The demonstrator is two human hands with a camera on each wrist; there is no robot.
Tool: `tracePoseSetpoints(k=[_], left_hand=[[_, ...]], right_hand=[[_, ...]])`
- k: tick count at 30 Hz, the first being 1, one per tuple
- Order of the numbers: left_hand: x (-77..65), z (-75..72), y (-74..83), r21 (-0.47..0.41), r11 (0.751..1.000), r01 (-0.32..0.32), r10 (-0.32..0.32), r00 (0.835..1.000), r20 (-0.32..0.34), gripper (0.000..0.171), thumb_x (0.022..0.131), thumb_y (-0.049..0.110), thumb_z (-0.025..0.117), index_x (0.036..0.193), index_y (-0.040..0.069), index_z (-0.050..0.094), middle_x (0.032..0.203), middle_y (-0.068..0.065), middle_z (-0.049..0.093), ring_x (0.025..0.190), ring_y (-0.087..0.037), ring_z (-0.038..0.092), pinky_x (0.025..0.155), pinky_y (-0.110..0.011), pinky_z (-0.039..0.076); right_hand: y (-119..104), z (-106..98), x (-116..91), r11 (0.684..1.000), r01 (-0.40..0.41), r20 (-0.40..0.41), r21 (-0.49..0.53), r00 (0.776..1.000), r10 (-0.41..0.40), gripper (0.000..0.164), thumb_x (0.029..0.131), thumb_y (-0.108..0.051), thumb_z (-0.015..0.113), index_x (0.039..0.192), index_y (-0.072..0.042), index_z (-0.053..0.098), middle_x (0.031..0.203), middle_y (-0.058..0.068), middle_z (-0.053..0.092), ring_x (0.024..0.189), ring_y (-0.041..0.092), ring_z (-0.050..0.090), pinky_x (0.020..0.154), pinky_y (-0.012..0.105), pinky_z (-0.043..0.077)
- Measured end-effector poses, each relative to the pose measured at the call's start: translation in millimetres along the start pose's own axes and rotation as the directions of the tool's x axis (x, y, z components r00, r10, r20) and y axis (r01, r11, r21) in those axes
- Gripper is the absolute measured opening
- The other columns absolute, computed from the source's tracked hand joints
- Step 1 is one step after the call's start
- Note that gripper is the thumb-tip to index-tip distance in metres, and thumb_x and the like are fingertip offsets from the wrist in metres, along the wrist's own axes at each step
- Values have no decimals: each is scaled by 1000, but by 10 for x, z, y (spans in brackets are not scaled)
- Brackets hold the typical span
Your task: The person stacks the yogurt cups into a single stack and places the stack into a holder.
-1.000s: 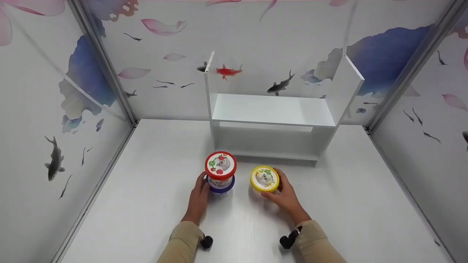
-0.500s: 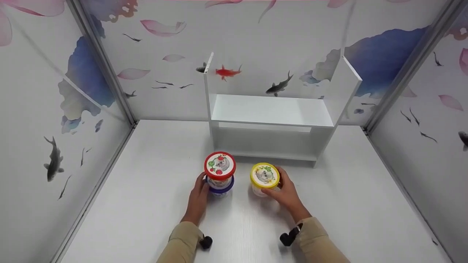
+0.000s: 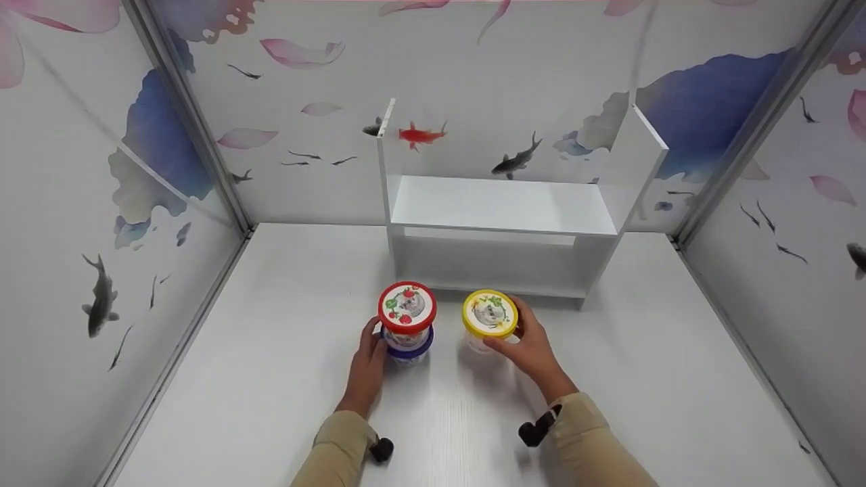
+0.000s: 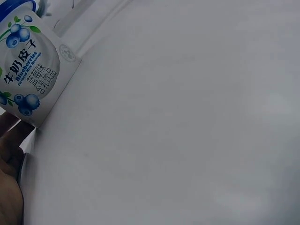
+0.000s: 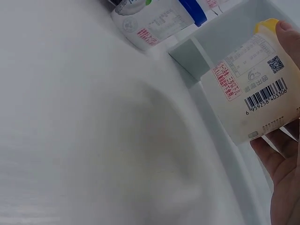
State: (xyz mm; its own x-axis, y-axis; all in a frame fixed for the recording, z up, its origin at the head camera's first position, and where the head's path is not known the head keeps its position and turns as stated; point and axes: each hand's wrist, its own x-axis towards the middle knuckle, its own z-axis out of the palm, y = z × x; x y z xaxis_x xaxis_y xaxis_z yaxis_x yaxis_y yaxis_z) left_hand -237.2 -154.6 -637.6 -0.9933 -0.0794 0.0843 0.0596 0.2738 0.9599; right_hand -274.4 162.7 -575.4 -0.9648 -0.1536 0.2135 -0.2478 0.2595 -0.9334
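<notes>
In the head view two tubs stand stacked: a red-lidded tub (image 3: pixel 407 308) sits on top of a blue-lidded tub (image 3: pixel 410 353). My left hand (image 3: pixel 364 375) grips the left side of the lower one. Blueberry pictures cover that blue-lidded tub (image 4: pixel 35 65) in the left wrist view, with fingers at its base. To the right, my right hand (image 3: pixel 541 352) holds a yellow-lidded tub (image 3: pixel 490 314) from its right side. In the right wrist view the yellow-lidded tub (image 5: pixel 248 89) shows a barcode and hangs above the table, tilted in that view.
A white two-level shelf (image 3: pixel 504 203) with tall side panels stands behind the tubs, close to the back wall. The white table (image 3: pixel 304 291) is bordered by walls (image 3: pixel 74 223) printed with fish and petals.
The right hand has raised the yellow-lidded tub and moved it slightly away from me, closer to the shelf. The left hand and the stacked tubs have stayed put.
</notes>
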Motion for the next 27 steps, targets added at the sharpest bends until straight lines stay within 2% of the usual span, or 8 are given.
tracePoseSetpoints(k=[8,14,20,27], left_hand=[[-1,0,6,-3,1000,13,-13,1000,19,55,104,56,42,155,40,29,163,-6,34,151,-32,29,121,-56,23],[-3,3,4,-2,1000,25,-25,1000,16,60,102,62,41,156,40,29,164,-2,31,152,-29,25,121,-55,22],[4,6,-2,-8,1000,21,-21,1000,13,60,103,59,41,158,37,30,164,-2,31,152,-30,25,121,-57,22],[-2,2,13,-5,1000,-1,1,1000,7,56,106,52,41,158,34,31,162,-3,35,151,-29,29,121,-55,24]], right_hand=[[-135,-35,66,999,6,-4,-34,1000,-6,98,75,-29,92,154,-10,36,149,9,48,134,28,49,111,48,43],[-241,-61,127,999,-7,0,-45,1000,7,100,75,-34,91,153,-9,35,149,10,47,134,29,50,112,49,43],[-339,-81,178,998,-3,5,-56,1000,3,99,75,-31,91,153,-8,36,149,11,47,134,29,50,112,47,43],[-441,-117,231,996,62,31,-60,998,-61,99,75,-25,92,154,-5,35,148,12,48,132,29,50,111,50,43]])
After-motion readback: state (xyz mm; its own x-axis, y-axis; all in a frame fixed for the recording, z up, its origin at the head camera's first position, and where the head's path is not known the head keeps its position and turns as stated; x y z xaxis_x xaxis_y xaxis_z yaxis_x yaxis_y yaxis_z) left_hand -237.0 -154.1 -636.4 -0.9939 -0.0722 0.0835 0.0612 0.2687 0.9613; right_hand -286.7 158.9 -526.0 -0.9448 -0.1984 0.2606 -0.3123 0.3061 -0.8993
